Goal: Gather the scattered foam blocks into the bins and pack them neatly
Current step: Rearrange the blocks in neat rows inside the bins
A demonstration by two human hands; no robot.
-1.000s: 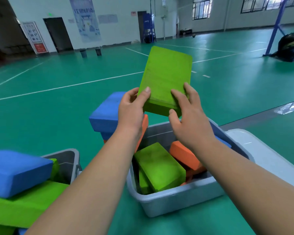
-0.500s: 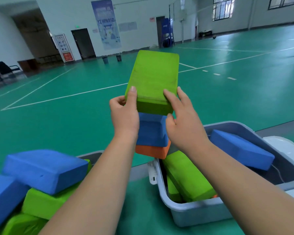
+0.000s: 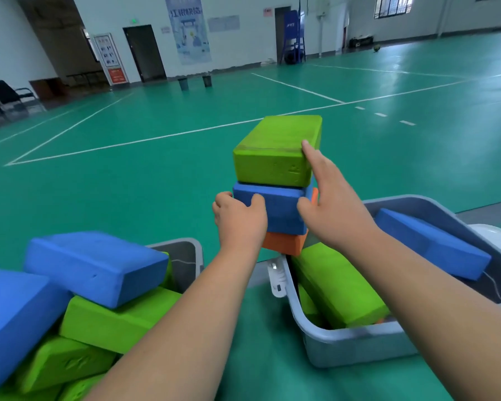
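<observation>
— Green sports-hall floor (image 3: 128, 192) with white court lines (image 3: 156, 137) stretches far back. What's in the middle?
— 3 stacked blocks: a lime-green rectangular foam block (image 3: 275, 151) on top, a dark blue foam block (image 3: 281, 211) under it, an orange foam block (image 3: 284, 243) lowest.
— And the hands?
— The left hand (image 3: 240, 221) grips the dark blue foam block at its near left corner, fingers curled round it. The right hand (image 3: 339, 209) is spread wide, forefinger tip on the lime-green block's near right edge.
— The bins?
— They flank the stack: the right grey plastic bin (image 3: 353, 345) holds a leaning green foam block (image 3: 336, 282) and a leaning blue foam block (image 3: 431, 241); the left grey plastic bin (image 3: 185, 256) is heaped with blue and green foam blocks (image 3: 99, 267)
</observation>
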